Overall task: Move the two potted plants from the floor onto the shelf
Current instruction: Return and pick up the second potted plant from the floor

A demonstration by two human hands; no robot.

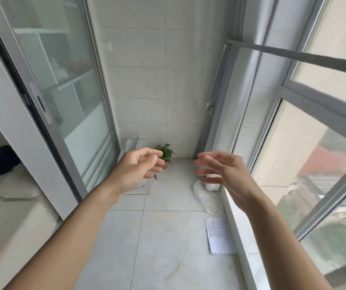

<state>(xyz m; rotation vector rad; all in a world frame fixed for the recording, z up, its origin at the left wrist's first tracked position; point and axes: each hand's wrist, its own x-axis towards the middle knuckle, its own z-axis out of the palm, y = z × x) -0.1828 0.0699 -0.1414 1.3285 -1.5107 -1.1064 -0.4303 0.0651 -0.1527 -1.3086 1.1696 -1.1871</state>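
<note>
One potted plant (165, 154) shows plainly: a small leafy green thing in a pinkish pot, standing on the floor at the foot of the tiled back wall (147, 80). Out from that wall along the window side stands a white object (211, 186), mostly hidden behind the right hand's fingers; it may be the second pot, but I cannot tell. A clear wire or acrylic rack (135, 143), possibly the shelf, stands on the left of the plant against the same wall.

Both hands are raised in the air between the camera and the back wall, holding nothing. The left hand (140, 166) has loosely curled, relaxed fingers and partly overlaps the plant in view without touching it; the right hand (220, 168) has its fingers spread and nearly straight.

Judging by its size, the plant should be light enough for one hand, though the pot looks smooth, perhaps ceramic or plastic, so it could slip or chip if knocked. The leaves and stems are soft and would bruise. The sensible hold is round the pot's body below the rim, fingers clear of the foliage, kept upright so soil stays in.
</note>
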